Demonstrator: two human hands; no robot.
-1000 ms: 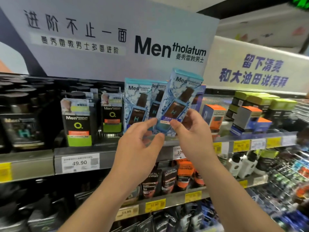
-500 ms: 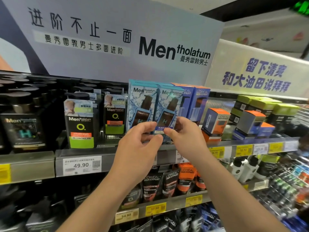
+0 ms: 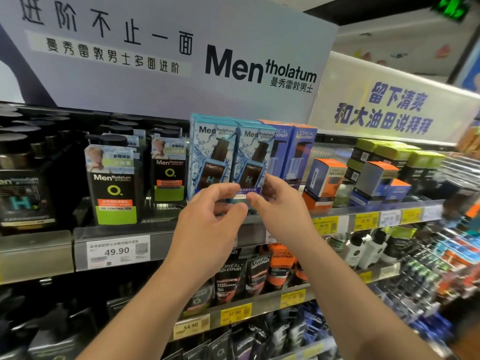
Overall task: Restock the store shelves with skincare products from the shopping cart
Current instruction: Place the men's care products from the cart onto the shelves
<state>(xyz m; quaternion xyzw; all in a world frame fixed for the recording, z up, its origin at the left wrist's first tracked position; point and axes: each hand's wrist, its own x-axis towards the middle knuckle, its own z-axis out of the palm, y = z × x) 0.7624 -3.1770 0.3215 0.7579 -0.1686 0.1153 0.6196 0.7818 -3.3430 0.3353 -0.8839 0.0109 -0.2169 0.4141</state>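
Two bare hands reach up to the top tier of a grey metal store shelf (image 3: 166,236), where a pale-blue cardboard Mentholatum carton printed with a dark pump bottle (image 3: 253,162) stands upright at the front edge, touching a matching pale-blue carton (image 3: 211,157) on its left. The right hand (image 3: 279,206) curls its thumb and fingers around the lower part of the right-hand carton, a grip pinching the box near its base. The left hand (image 3: 207,224) is raised just beside it, fingers loosely curled with the tips at the bottom of the two cartons; whether that grip actually closes on either box cannot be told. Tall blue-and-orange L'Oréal Men Expert boxes (image 3: 296,149) stand immediately right of the pale-blue pair, and black-and-green Mentholatum oil-control packs (image 3: 114,185) stand to the left. A white price label reading 49.90 (image 3: 118,252) is fixed to the shelf's front rail. Above hangs a lilac Mentholatum banner (image 3: 181,55).
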